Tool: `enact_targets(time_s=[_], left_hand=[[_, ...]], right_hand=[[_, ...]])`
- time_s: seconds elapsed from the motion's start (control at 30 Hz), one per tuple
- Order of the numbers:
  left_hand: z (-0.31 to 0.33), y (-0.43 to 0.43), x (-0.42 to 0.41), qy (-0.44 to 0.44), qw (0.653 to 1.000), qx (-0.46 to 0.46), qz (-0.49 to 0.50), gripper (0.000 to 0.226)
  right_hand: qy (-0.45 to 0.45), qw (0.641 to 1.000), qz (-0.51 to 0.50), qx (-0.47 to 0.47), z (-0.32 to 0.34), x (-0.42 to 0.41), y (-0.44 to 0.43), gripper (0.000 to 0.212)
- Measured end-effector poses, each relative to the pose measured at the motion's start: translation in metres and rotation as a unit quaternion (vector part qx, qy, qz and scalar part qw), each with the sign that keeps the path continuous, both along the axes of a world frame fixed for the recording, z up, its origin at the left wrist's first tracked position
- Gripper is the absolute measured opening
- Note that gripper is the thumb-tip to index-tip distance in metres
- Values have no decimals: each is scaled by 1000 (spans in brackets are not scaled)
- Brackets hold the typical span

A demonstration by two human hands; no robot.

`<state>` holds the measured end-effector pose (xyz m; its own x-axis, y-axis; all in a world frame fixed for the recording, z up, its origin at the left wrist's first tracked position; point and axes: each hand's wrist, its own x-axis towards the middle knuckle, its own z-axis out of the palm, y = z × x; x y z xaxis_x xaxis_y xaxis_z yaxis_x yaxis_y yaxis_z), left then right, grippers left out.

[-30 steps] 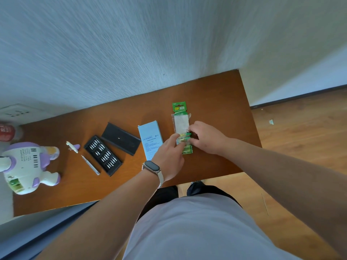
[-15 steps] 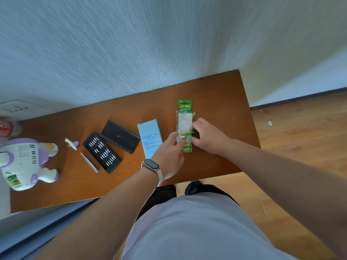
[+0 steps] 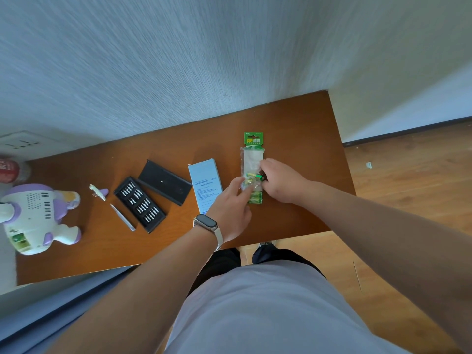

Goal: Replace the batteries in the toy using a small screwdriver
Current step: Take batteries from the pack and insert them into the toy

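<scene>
A green battery pack (image 3: 252,154) with a clear blister lies on the brown table (image 3: 293,139). My left hand (image 3: 231,210) pinches the blister's lower left part. My right hand (image 3: 281,181) pinches a green and yellow battery (image 3: 252,177) at the blister's middle. At the table's left end lies the white and purple toy (image 3: 35,215). Its small battery cover (image 3: 98,192) sits beside it. A thin silver screwdriver (image 3: 122,217) lies between the toy and an open black bit case (image 3: 139,204).
The bit case's black lid (image 3: 164,184) and a light blue box (image 3: 205,182) lie between the case and the pack. A red and white can (image 3: 9,168) stands at the far left. A wall runs behind the table; wooden floor lies to the right.
Both hands stay on the pack. The battery has come further out of the blister between my fingers. The camera has shifted slightly, so the table contents sit a little lower left.
</scene>
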<state>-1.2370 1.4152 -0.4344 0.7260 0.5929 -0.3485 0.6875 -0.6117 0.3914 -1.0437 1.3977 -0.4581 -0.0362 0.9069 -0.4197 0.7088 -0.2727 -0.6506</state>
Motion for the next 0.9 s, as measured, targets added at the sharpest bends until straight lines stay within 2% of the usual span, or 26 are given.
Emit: enact_targets(time_s=[0.13, 0.53, 0.9], left_hand=[[2, 1, 2, -2, 1000, 2, 3, 53], [1, 1, 0, -11, 1000, 4, 8, 50], [7, 2, 6, 18, 999, -4, 30, 47]], right_hand=[[-5, 1000, 11, 4, 2, -1, 0, 22], [-57, 996, 64, 14, 5, -4, -3, 30], [-73, 997, 30, 5, 12, 14, -14, 27]])
